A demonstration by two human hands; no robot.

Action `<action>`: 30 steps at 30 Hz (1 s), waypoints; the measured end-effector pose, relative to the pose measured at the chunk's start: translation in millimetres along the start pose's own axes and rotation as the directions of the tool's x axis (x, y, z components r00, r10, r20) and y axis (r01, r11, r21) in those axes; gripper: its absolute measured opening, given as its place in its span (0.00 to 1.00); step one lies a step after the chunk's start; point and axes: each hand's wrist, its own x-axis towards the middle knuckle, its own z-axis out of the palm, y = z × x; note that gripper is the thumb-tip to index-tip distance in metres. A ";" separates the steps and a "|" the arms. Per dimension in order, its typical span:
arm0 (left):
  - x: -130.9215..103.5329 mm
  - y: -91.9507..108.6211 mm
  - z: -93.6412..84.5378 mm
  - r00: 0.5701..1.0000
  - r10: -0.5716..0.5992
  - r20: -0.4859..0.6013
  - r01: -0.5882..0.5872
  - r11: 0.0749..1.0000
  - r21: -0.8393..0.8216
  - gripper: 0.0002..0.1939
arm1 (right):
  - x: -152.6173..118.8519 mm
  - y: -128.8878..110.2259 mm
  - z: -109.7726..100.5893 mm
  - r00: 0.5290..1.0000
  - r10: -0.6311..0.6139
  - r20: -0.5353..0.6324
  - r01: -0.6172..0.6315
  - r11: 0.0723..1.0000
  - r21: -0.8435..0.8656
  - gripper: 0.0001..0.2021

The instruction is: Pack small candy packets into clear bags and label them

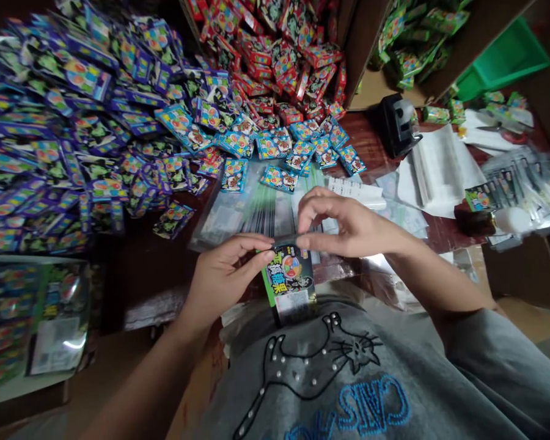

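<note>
A black printed bag (291,278) with a green side edge and a white label hangs in front of the grey shirt. My left hand (231,266) pinches its top left corner between thumb and fingers. At the top right corner, my right hand (332,223) has its thumb and a fingertip pressed on the bag's upper edge, the other fingers curled above. Just beyond the hands lie flat clear bags (224,214) with green and dark stripes. Small blue packets (278,178) rest on and behind them.
Purple packets (96,128) are heaped at the left, red packets (282,61) at the back. A black tape dispenser (396,125), white paper (444,165) and a white-capped bottle (508,221) stand or lie right. A green bin (508,58) is at the back right; filled bags (57,318) lie lower left.
</note>
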 end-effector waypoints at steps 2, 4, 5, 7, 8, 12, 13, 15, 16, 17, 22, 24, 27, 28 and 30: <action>0.4 1.9 3.2 1.000 0.010 0.005 -0.010 1.000 -0.002 0.03 | 13.4 -6.0 -3.2 0.986 0.032 0.166 -0.013 0.993 -0.115 0.06; -0.9 2.5 5.5 1.000 0.013 0.004 -0.013 1.000 -0.009 0.03 | 24.5 -9.5 0.0 0.959 0.117 0.259 -0.055 0.970 -0.238 0.04; -2.2 1.9 6.1 1.000 0.010 -0.001 -0.010 1.000 -0.011 0.03 | 28.5 -10.1 2.8 0.947 0.160 0.279 -0.074 0.953 -0.294 0.04; -6.4 -0.2 6.5 1.000 -0.008 -0.017 0.008 1.000 -0.006 0.04 | 32.7 -9.3 8.8 0.934 0.218 0.283 -0.103 0.922 -0.373 0.06; -9.4 -1.4 6.7 0.999 -0.023 -0.032 0.023 1.000 -0.001 0.04 | 32.9 -8.3 11.6 0.938 0.225 0.263 -0.107 0.912 -0.396 0.09; -27.2 -1.1 11.1 0.991 -0.089 -0.102 0.089 0.996 0.002 0.05 | 28.0 -3.1 21.4 0.973 0.038 0.229 0.068 0.897 -0.437 0.08; -32.0 0.0 12.1 0.988 -0.096 -0.120 0.096 0.995 -0.004 0.05 | 27.3 -1.6 23.9 0.966 -0.026 0.256 0.141 0.885 -0.443 0.06; -40.5 0.7 8.8 0.985 -0.089 -0.145 0.087 0.996 -0.017 0.05 | 29.4 2.3 29.5 0.933 -0.106 0.343 0.257 0.865 -0.432 0.10; -44.7 -0.5 2.0 0.986 -0.077 -0.150 0.076 0.997 -0.013 0.05 | 32.6 4.6 32.8 0.913 -0.116 0.392 0.285 0.868 -0.407 0.12; -49.5 -3.1 -9.5 0.985 -0.061 -0.163 0.064 0.998 0.012 0.07 | 37.5 7.3 36.5 0.892 -0.108 0.439 0.290 0.882 -0.373 0.13; -96.5 -39.2 -128.3 0.829 0.112 -0.548 0.250 0.802 0.542 0.17 | 87.7 21.1 64.3 0.899 0.032 0.437 0.006 0.996 -0.086 0.21; -120.6 -61.0 -180.1 0.829 0.023 -0.558 0.423 0.626 0.655 0.21 | 120.2 22.5 81.5 0.933 0.116 0.342 -0.150 0.986 0.074 0.19; -147.1 -89.3 -229.7 0.873 -0.142 -0.466 0.472 0.487 0.735 0.24 | 173.8 13.5 115.5 0.908 0.243 0.341 -0.355 0.879 0.318 0.16; -152.2 -96.0 -237.5 0.882 -0.144 -0.448 0.457 0.496 0.739 0.25 | 190.5 8.0 128.9 0.886 0.255 0.386 -0.406 0.829 0.385 0.15; -157.1 -105.0 -243.0 0.882 -0.088 -0.463 0.430 0.550 0.716 0.24 | 219.2 -4.1 157.2 0.834 0.222 0.505 -0.481 0.742 0.468 0.16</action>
